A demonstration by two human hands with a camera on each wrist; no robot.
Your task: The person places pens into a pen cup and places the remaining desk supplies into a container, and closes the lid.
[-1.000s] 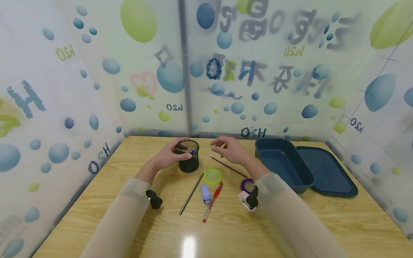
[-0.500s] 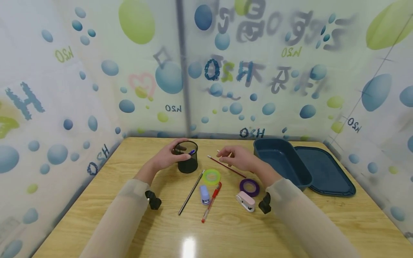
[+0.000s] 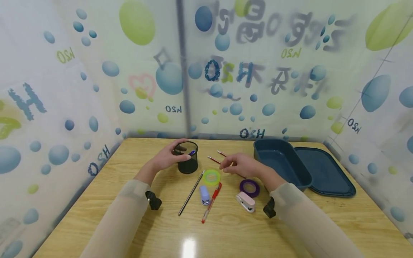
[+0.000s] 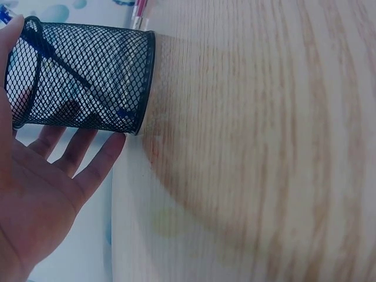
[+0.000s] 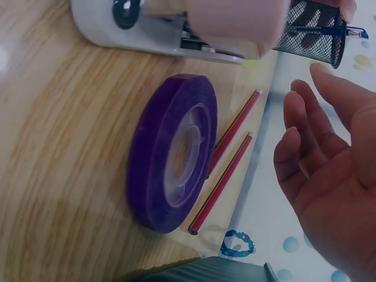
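Note:
My left hand (image 3: pixel 166 156) holds a black mesh pen holder (image 3: pixel 188 166), its thumb at the rim and its fingers around the far side. A blue pen (image 4: pixel 82 76) leans inside the holder. My right hand (image 3: pixel 242 165) hovers with loosely bent fingers and nothing in them, above two red pencils (image 3: pixel 213 159) that lie side by side on the table. In the right wrist view, both pencils (image 5: pixel 223 182) show beyond a purple tape roll (image 5: pixel 150 158), apart from the hand.
Near the middle lie a dark pencil (image 3: pixel 191 193), a yellow-green tape roll (image 3: pixel 206 182), a lilac stapler (image 3: pixel 204 195) and a red pen (image 3: pixel 211 204). A pink stapler (image 3: pixel 246 201) is to their right. A blue bin (image 3: pixel 304 175) and its lid (image 3: pixel 335 175) stand at right.
My right hand has moved right and closer to me, and the second red pencil behind it has come into view. The left hand has stayed at the pen holder.

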